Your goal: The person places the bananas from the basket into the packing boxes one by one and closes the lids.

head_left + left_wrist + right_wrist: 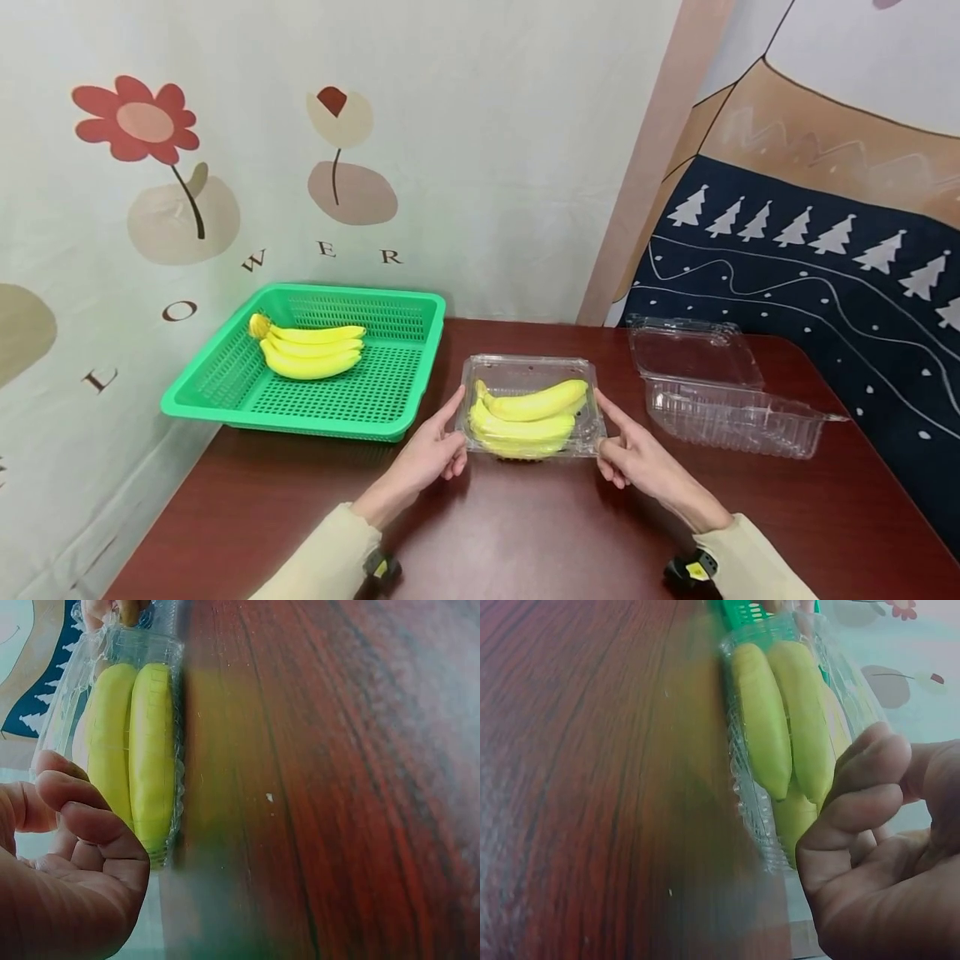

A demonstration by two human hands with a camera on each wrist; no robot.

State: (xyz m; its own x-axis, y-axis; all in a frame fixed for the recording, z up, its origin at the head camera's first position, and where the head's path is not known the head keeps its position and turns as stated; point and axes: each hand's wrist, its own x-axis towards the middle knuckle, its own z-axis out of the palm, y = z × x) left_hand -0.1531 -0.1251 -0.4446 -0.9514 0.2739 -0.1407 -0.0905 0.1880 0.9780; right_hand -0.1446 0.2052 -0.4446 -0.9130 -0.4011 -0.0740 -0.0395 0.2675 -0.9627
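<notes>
A clear plastic clamshell box [529, 362] stands mid-table with yellow bananas [534, 408] inside, its transparent lid over them. My left hand [426, 457] holds the box's left side, index finger stretched along the edge and thumb at the near corner. At the opposite side my right hand [639, 457] mirrors it, index finger straight along the edge, thumb by the near right corner. The remaining fingers of both hands are curled. Each wrist view shows the bananas [150, 750] through the box wall, with curled fingers [851, 806] close beside it; the box's underside is hidden.
To the left stands a green plastic basket [429, 367] with a bunch of bananas [311, 350] in it. A second clear clamshell box [735, 421] lies with its lid up on the right. Printed curtains [510, 167] hang behind the dark wooden table [517, 533].
</notes>
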